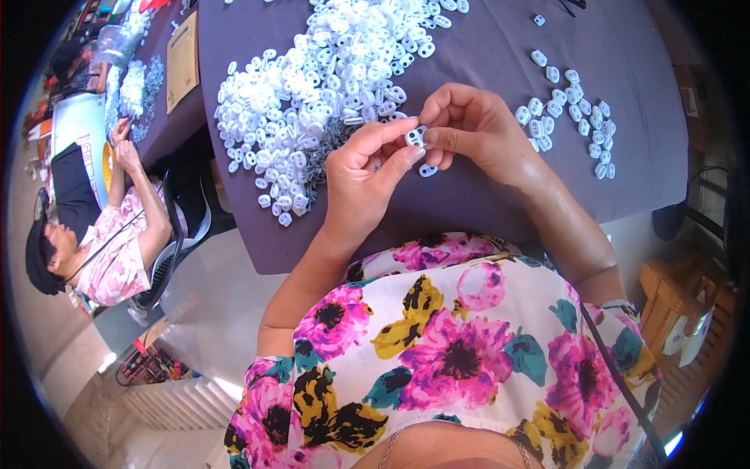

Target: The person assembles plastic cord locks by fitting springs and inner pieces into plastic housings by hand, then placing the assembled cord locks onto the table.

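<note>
Between the fingertips of both my hands is a small white oval plastic piece with dark holes [416, 137], which looks like a cord lock. My left hand [361, 170] pinches it from the left with thumb and forefinger. From the right, my right hand [480, 134] closes thumb and fingers on it. Just below the fingertips another white piece [427, 170] shows; whether it lies on the cloth or is held, I cannot tell. Beyond my left hand spreads a big heap of similar white pieces [312, 98], with a tangle of small grey parts [324, 152] at its near side.
A dark purple cloth [492, 47] covers the table. Several white pieces [578, 98] lie scattered to the right. At the left, another person [125, 234] sits at a second table with a brown envelope or board [183, 64]. A wooden stool [680, 305] stands at the lower right.
</note>
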The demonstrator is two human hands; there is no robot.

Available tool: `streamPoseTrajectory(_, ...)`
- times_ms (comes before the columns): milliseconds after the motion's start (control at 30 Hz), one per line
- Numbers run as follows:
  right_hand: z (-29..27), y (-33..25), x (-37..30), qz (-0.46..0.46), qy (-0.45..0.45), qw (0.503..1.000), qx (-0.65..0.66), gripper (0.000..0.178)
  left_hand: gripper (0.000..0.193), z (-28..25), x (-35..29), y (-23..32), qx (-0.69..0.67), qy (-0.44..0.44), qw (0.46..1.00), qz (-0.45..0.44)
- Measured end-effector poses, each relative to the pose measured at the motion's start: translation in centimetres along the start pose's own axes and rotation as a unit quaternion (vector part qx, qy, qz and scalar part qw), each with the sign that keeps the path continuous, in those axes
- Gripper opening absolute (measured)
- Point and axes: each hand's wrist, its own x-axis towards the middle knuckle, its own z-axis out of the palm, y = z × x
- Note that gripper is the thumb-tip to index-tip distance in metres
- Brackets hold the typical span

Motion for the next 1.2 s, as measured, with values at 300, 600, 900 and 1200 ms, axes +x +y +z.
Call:
streamPoseTrajectory(300, -0.2, 0.4, 0.0, 0.004, -0.034, 0.999, -0.006, 0.011, 0.027, -0.2, -0.2, -0.5, 0.028, -0.021, 0.999, 0.018)
streamPoseTrajectory(600, 0.5, -1.4, -0.4, 0.012, -0.037, 0.999, -0.037, 0.028, 0.050, -1.5, 0.6, 1.5, -0.058, -0.071, 0.994, -0.057)
streamPoseTrajectory(900, 2.3, -2.7, -0.9, 0.088, -0.138, 0.966, -0.200, 0.026, 0.056, -3.2, 1.0, 1.4, -0.078, -0.211, 0.965, -0.135)
streamPoseTrajectory(1200, 2.8, -0.5, -2.2, 0.041, -0.086, 0.973, -0.210, 0.017, 0.040, -2.4, 0.2, 0.7, -0.127, -0.207, 0.958, -0.156)
